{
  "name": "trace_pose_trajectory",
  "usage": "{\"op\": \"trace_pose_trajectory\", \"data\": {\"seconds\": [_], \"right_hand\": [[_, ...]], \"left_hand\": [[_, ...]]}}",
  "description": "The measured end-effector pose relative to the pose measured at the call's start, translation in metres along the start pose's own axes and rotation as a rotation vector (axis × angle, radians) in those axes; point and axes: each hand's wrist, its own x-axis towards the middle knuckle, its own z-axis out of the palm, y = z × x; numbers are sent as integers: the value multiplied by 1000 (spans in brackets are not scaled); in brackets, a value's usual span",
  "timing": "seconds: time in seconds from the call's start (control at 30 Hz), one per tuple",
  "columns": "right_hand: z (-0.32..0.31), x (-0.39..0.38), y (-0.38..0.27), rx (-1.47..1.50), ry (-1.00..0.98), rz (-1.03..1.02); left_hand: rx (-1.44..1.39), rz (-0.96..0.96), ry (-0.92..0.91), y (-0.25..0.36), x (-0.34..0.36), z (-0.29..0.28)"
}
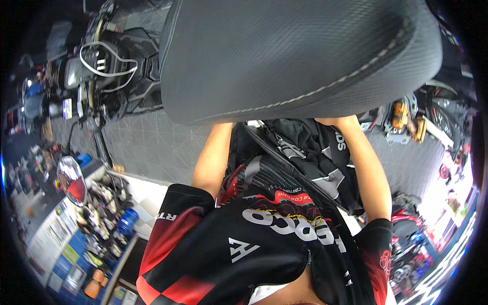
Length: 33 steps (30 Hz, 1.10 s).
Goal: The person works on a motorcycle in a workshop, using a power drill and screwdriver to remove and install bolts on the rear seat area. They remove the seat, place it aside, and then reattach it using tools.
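A large black motorcycle seat [295,56] with white stitching fills the top centre of the head view, close to me. My left hand [222,126] reaches up under its near edge at the left, with the fingers hidden behind it. My right hand [338,121] meets the underside further right, its fingers mostly hidden too; I cannot tell their grip. Between my forearms, directly below the seat, lies a bundle of black fabric [300,152] with grey patches and white lettering, close against my body.
A motorcycle front end [86,71] with a white cord [109,73] and a mirror [71,180] is at left. Cluttered parts and a blue container [127,221] sit lower left. An orange-yellow tool [401,114] and another motorcycle [442,119] are at right, over a tiled floor [137,147].
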Motion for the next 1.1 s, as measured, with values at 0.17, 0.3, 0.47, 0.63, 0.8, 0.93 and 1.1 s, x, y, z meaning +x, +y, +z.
{"op": "trace_pose_trajectory", "data": {"seconds": [0.17,0.3,0.47,0.63,0.8,0.93,1.1], "right_hand": [[-59,23,19,-72,-362,-51],[-67,28,42,-91,-372,-126],[-77,26,58,-113,-400,-131],[-103,14,75,-145,-396,-76],[-118,16,65,-156,-353,-77],[-100,38,46,-128,-300,-179],[-44,91,16,-7,-261,-238]], "left_hand": [[-10,-132,33,7,12,10],[-31,-234,49,14,14,22],[-89,-274,27,14,-6,2],[-138,-259,-87,40,-55,-32],[-178,-129,195,49,-79,-26],[-220,-203,297,57,-91,-26],[-96,-118,446,67,-87,-31]]}}
